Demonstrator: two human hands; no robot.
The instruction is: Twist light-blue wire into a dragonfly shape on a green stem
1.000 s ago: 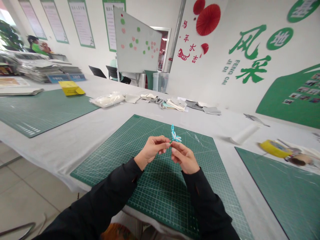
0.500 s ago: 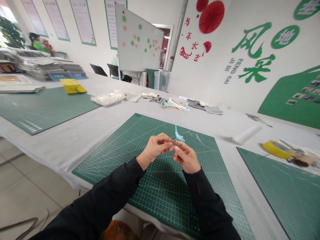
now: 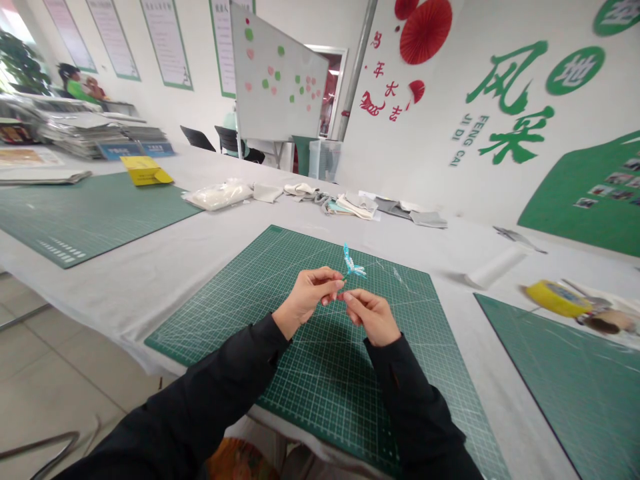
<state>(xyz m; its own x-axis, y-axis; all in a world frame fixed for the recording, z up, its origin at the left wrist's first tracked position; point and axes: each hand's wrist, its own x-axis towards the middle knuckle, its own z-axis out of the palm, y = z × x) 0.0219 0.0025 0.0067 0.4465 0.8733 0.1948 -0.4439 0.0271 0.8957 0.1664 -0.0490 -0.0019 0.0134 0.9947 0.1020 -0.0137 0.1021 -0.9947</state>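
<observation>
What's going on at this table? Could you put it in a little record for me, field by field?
Left hand: pinching the blue-and-white ornament near its green base
Right hand: fingertips together, close below the left's; any grip is too small to tell
Beneath both: a gridded green mat on a pale tablecloth
Right side: yellow roll
Left side: yellow folded card
Far side: fabric pieces, clear bag

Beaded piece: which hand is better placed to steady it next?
Likely the left hand: it pinches the beaded piece at its lower end; the right hand sits lower, off the beads.
</observation>
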